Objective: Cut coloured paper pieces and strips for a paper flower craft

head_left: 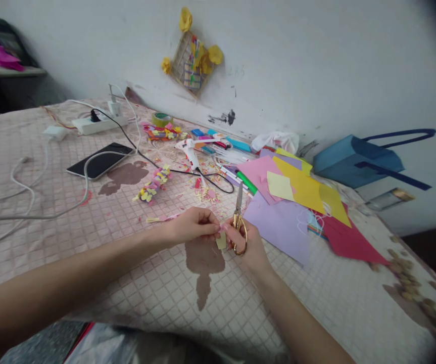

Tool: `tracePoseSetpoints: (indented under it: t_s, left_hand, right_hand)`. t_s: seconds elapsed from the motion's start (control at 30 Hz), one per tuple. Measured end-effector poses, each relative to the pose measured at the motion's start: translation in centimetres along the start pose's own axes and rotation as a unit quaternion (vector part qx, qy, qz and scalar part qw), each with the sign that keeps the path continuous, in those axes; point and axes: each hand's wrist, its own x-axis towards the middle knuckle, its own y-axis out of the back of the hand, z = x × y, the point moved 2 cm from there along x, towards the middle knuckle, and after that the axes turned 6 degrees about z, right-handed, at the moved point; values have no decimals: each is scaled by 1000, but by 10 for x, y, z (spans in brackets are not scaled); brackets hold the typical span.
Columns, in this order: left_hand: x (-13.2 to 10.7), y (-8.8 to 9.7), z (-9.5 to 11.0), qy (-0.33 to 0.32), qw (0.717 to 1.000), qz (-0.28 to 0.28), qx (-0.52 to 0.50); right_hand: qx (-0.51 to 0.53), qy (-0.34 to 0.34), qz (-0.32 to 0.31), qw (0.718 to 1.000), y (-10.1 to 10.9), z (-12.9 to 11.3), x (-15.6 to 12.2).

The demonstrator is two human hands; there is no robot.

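Gripping is recorded in both hands. The right hand (250,243) is closed on a pair of gold-handled scissors (238,218), with the fingers passed through the loops and the blades directed away from the body. The left hand (191,226) is closed in a pinch on a narrow pink paper strip (163,217), held just beside the scissors. A small pale yellow paper piece (221,241) is seen directly below the meeting fingers. Beneath the hands, a brown stain (204,265) is marked on a pink tile-patterned tablecloth (89,263).

Work done is represented by cut paper scraps (206,194) and a length of multicoloured paper-flower chain (153,184) laid flat ahead of the hands. Work left is suggested by large uncut sheets overlapped to the right: lilac (278,227), pink (257,174), yellow (303,187) and red (348,237).

Further off are placed a smartphone (100,161), a white hot glue gun (189,151), a green marker (246,182), a roll of tape (161,119) and a white power strip (96,124). Against the wall are found a blue bag (357,162) and a craft frame with yellow paper flowers (191,63).
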Motion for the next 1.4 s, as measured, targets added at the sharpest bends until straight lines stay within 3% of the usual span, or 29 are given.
tracePoseSetpoints:
  t_s: [0.23,0.43,0.7,1.4]
  left_hand:
    - [2,10,9,-21,999,34,-34]
    - [4,20,12,-33,990,78,-110]
    - [5,22,12,-64,984,97,-137]
    - [3,19,13,-69,979,123,-146]
  right_hand:
    - [33,-25,-32,999,1,2,-2]
    - [-38,-21,-80,996,1,6,-3]
    - [-91,-8,-84,992,-1,10,-4]
    - [-143,17,-78,987,-1,8,-5]
